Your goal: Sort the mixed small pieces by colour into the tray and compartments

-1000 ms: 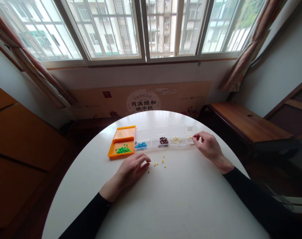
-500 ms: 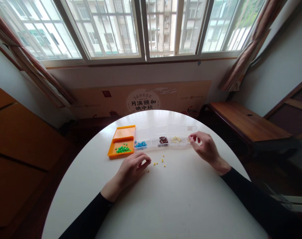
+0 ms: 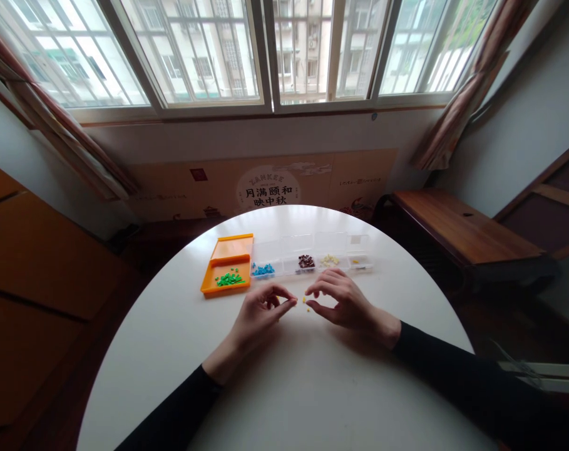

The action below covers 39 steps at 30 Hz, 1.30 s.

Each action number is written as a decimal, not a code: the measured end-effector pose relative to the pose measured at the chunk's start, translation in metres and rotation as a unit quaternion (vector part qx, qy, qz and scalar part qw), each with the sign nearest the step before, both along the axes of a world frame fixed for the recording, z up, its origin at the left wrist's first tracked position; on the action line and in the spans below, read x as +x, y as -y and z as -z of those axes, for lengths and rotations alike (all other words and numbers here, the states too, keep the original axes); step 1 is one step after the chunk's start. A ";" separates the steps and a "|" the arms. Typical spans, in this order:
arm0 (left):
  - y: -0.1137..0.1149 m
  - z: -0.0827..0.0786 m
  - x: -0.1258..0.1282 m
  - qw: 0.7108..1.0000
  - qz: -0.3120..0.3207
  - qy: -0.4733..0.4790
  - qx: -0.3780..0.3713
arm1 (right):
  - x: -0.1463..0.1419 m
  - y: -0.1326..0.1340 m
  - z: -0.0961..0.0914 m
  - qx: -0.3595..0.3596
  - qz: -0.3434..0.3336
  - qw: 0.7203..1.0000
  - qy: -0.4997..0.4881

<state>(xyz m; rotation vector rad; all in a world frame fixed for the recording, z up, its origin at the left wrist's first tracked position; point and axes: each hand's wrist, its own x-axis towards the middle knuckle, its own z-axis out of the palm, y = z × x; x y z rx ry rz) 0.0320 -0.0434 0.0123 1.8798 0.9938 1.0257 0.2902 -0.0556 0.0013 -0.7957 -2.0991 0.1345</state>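
My left hand [image 3: 264, 309] is over the table with thumb and forefinger pinched together; whatever is between the tips is too small to make out. Facing it, my right hand [image 3: 343, 299] has thumb and fingers apart, with nothing visible between them. Small yellow pieces [image 3: 304, 300] lie on the white tabletop between the two hands, close to the right fingertips. Behind the hands, an open orange box [image 3: 203, 289] holds green pieces [image 3: 230, 279]. Clear boxes beside it contain blue pieces [image 3: 264, 270], dark brown pieces [image 3: 306, 262], cream pieces [image 3: 330, 259] and a bit of yellow [image 3: 355, 262].
The round white table [image 3: 284, 388] has its curved far edge just behind the raised box lids. Beyond it, a printed panel [image 3: 312, 181] leans under the window. A brown wooden bench [image 3: 457, 225] stands to the right.
My right hand has moved left from the rightmost clear box to the yellow pieces. My left hand has shifted slightly right and up, its fingertips now pinched.
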 end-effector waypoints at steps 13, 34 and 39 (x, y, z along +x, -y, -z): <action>0.007 0.002 0.015 0.998 0.023 0.047 -0.030 | -0.001 0.002 0.000 0.004 -0.038 0.999 -0.001; -0.012 -0.001 -0.020 0.945 -0.010 -0.199 0.260 | 0.116 -0.023 -0.008 -0.124 0.200 0.971 -0.042; -0.012 0.001 -0.019 0.940 0.002 -0.215 0.266 | 0.129 -0.030 0.002 -0.140 0.241 0.960 -0.031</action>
